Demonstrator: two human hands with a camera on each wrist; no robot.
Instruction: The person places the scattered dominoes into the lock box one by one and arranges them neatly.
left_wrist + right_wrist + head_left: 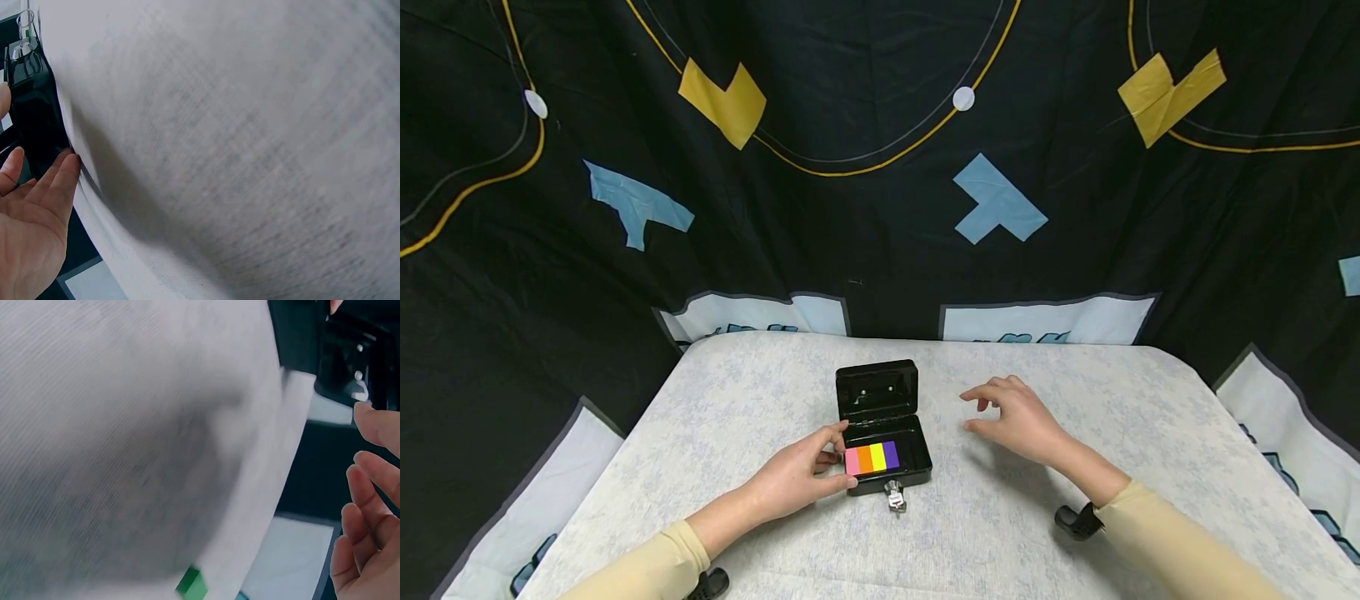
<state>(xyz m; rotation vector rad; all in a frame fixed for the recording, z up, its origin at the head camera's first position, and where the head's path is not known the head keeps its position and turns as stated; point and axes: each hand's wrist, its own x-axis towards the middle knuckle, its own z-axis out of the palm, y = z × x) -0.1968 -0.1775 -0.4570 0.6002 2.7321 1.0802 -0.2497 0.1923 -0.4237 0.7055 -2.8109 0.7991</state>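
Observation:
A small black cash box point(913, 450) stands on the table, its lid point(877, 392) raised. Inside, along the left side, lies a row of pink, orange, yellow and purple pieces point(872, 457), edge to edge. Keys point(896, 497) hang from the lock at the front. My left hand point(797, 475) holds the box's left side, thumb at the front corner and forefinger near the hinge; the left wrist view shows its other fingers point(53, 181) along the wall. My right hand point(1018, 417) hovers to the right of the box, fingers loosely bent, nothing in it.
A green block point(192, 585) lies on the table in the right wrist view. The pale patterned tablecloth point(760, 375) covers the table. Behind it hangs a dark curtain point(865, 242) with blue and yellow shapes.

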